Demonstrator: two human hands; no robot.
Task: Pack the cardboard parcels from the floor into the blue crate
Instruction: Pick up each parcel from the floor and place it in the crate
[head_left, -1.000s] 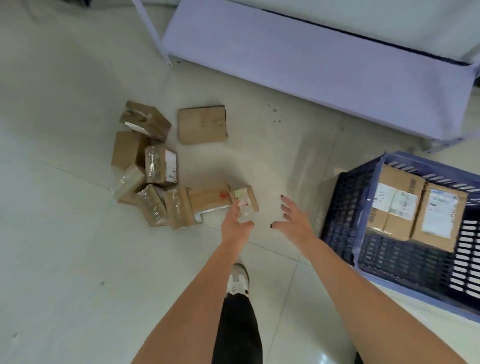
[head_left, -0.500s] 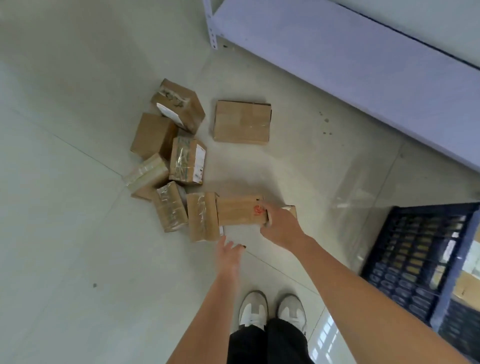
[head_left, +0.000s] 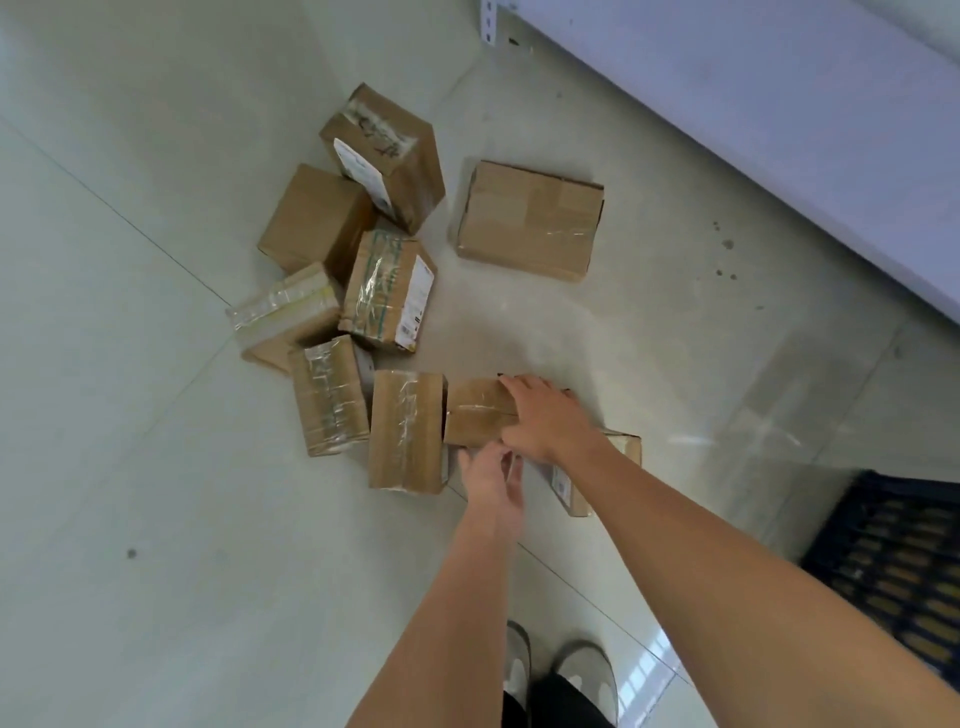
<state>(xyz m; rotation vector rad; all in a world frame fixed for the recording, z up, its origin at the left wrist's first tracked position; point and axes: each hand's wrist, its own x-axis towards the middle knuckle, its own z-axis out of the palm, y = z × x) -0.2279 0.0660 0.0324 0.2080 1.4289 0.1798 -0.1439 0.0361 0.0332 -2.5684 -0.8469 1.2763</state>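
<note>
Several cardboard parcels lie in a cluster on the floor. My right hand (head_left: 545, 415) is clamped over a small flat parcel (head_left: 475, 410) at the near edge of the cluster, fingers on its far side, thumb on the near side. My left hand (head_left: 491, 475) hovers open at that parcel's near edge, fingertips close to it. Another small labelled parcel (head_left: 626, 449) lies partly hidden under my right forearm. A taped parcel (head_left: 408, 431) sits right beside the held one on its left. Only a corner of the blue crate (head_left: 893, 545) shows at the right edge.
A wide flat parcel (head_left: 530, 221) lies apart at the back. A pale metal shelf (head_left: 779, 130) runs across the upper right. My shoes (head_left: 563, 670) stand just below the parcels. Bare tiled floor stretches to the left.
The view has swung left, so the crate has slid almost out of sight. My right hand has shifted from the small labelled parcel onto the flat parcel. My left hand has come up to its near edge.
</note>
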